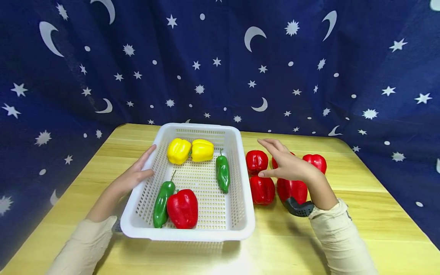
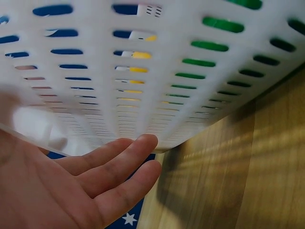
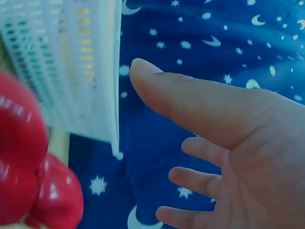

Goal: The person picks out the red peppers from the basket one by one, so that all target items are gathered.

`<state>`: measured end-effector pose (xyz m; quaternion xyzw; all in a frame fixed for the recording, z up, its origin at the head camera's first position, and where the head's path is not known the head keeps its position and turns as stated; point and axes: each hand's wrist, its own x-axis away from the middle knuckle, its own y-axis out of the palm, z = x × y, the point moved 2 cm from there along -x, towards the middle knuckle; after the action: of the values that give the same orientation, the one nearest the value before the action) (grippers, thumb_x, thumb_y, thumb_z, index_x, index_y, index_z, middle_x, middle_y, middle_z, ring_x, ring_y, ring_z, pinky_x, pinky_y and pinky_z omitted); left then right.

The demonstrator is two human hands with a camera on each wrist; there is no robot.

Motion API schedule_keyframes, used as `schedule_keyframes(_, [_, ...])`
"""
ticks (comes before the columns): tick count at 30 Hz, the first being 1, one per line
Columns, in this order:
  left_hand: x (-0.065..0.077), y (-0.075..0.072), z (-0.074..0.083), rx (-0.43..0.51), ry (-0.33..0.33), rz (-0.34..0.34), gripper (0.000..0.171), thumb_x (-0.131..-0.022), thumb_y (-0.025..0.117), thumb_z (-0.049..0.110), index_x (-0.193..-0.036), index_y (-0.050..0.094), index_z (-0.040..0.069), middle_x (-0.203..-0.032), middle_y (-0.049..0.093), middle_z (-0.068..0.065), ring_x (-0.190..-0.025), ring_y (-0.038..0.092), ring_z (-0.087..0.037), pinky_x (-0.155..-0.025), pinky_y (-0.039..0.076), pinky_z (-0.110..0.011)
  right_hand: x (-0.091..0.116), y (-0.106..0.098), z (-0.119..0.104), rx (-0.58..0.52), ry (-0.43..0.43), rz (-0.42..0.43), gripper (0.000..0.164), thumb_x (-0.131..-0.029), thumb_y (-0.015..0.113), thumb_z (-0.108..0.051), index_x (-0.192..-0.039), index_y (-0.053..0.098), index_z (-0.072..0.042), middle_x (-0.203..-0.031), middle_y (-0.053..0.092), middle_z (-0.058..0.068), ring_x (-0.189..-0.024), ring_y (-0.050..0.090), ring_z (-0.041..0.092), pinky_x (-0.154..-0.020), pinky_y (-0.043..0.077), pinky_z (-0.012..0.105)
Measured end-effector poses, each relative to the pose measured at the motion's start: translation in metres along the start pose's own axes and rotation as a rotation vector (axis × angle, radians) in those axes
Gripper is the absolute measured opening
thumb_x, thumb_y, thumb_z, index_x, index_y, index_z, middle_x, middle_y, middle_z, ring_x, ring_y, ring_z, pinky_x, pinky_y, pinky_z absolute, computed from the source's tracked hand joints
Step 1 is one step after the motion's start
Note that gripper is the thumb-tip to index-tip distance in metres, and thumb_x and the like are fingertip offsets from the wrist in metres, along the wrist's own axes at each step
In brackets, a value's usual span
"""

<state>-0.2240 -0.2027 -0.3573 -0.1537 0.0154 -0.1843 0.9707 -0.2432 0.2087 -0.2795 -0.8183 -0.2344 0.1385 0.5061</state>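
Note:
A white perforated plastic basket [image 1: 196, 235] stands on the table. Inside it, two yellow bell peppers [image 1: 202, 150] lie at the far end, a green chili pepper [image 1: 222, 173] along the right side, and another green chili pepper [image 1: 161, 206] beside a red bell pepper [image 1: 183, 209] at the near left. My left hand [image 1: 132, 177] holds the basket's left rim, thumb over the edge and fingers along the outer wall [image 2: 95, 124]. To the basket's right, my right hand [image 1: 287, 164] hovers above several red bell peppers [image 1: 262, 190], thumb and fingers spread apart with nothing between them.
The light wooden table [image 1: 361, 214] extends on both sides of the basket. Behind it hangs a dark blue curtain [image 1: 220, 95] printed with moons and stars. A black perforated piece [image 1: 298, 208] is at my right wrist, overlapping one loose red pepper in the head view.

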Motion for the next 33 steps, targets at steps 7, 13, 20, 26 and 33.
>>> schedule_keyframes(7, [0.002, 0.000, 0.001, -0.005, -0.004, 0.003, 0.082, -0.084, 0.037, -0.001, -0.146, -0.007, 0.030, -0.153, -0.005, -0.018, -0.120, 0.032, -0.059, -0.063, 0.057, -0.048, -0.013, 0.005, -0.021, 0.016, -0.042, -0.029, 0.092, -0.074, 0.073, -0.030, -0.146, 0.018, -0.015, -0.146, 0.020, 0.011, -0.133, 0.020, 0.033, -0.097, 0.042, 0.055])
schedule_keyframes(13, [0.002, -0.001, 0.001, 0.002, 0.003, 0.000, 0.081, -0.085, 0.036, -0.001, -0.146, -0.008, 0.028, -0.152, -0.006, -0.019, -0.119, 0.032, -0.059, -0.063, 0.057, -0.048, -0.025, 0.005, -0.044, 0.027, -0.121, -0.017, 0.090, -0.074, 0.073, -0.026, -0.146, 0.019, -0.013, -0.146, 0.021, 0.012, -0.133, 0.021, 0.032, -0.102, 0.037, 0.055])
schedule_keyframes(20, [-0.001, -0.001, -0.001, 0.024, 0.018, -0.016, 0.081, -0.085, 0.036, -0.002, -0.146, -0.009, 0.026, -0.152, -0.004, -0.020, -0.120, 0.032, -0.058, -0.064, 0.056, -0.049, -0.040, 0.015, -0.072, 0.030, -0.217, -0.037, 0.088, -0.076, 0.071, -0.027, -0.146, 0.018, -0.015, -0.147, 0.017, 0.011, -0.133, 0.019, 0.031, -0.107, 0.032, 0.053])
schedule_keyframes(26, [-0.003, 0.000, -0.001, 0.027, 0.046, -0.020, 0.082, -0.083, 0.036, -0.003, -0.147, -0.008, 0.023, -0.152, -0.005, -0.020, -0.123, 0.029, -0.058, -0.068, 0.056, -0.050, -0.052, 0.029, -0.086, 0.036, -0.244, -0.067, 0.087, -0.077, 0.070, -0.032, -0.146, 0.019, -0.017, -0.148, 0.017, 0.009, -0.134, 0.021, 0.030, -0.107, 0.033, 0.052])
schedule_keyframes(33, [-0.003, -0.001, -0.002, 0.020, 0.041, -0.012, 0.081, -0.084, 0.035, -0.003, -0.147, -0.008, 0.025, -0.152, -0.004, -0.020, -0.122, 0.031, -0.057, -0.066, 0.056, -0.049, -0.061, 0.037, -0.101, 0.047, -0.284, -0.086, 0.085, -0.078, 0.070, -0.030, -0.146, 0.020, -0.018, -0.147, 0.019, 0.009, -0.132, 0.023, 0.030, -0.103, 0.038, 0.050])
